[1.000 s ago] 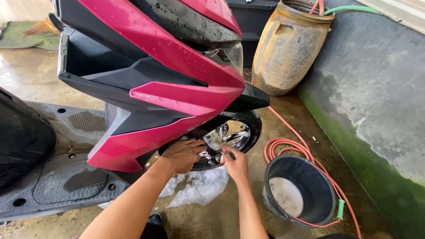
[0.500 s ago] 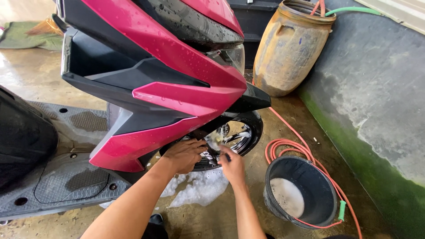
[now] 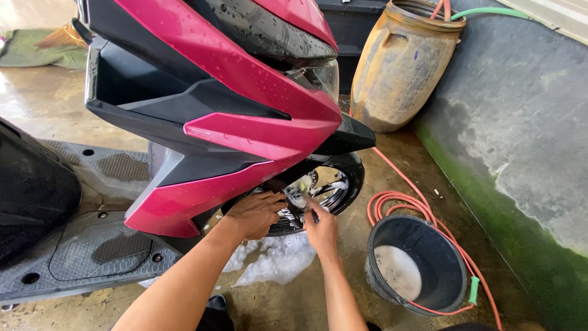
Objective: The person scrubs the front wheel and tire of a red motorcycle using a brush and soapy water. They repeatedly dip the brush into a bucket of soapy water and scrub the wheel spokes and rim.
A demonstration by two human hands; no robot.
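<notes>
**Hands low at the front wheel, brush on the hub**

Right hand (image 3: 321, 229) is curled shut round a small brush (image 3: 300, 195), whose soapy head lies against the middle of the front wheel (image 3: 331, 187). We have brought the hand a little lower and nearer the hub than half a second ago, while the view has tilted so the wheel sits further right in the frame. Left hand (image 3: 257, 211) has stayed pressed on the near side of the tyre, fingers bent over it and together, holding nothing that we can see. That steady brace with a creeping brush suggests, in our judgement, that scrubbing is moving across the hub in short passes.

Foam (image 3: 275, 260) lies on the wet floor just under the wheel. A black bucket (image 3: 450, 288) of soapy water stands near to the right, with an orange hose (image 3: 392, 202) coiled beside it. A brown barrel (image 3: 398, 73) stands further back by the wall.

Much is hidden from us. The red fairing (image 3: 245, 138) and black mudguard cover the top half of the wheel. The brush handle is swallowed by the fist, so we cannot tell its shape. Bristles and spokes blur together under suds. The left fingertips vanish behind the tyre.
</notes>
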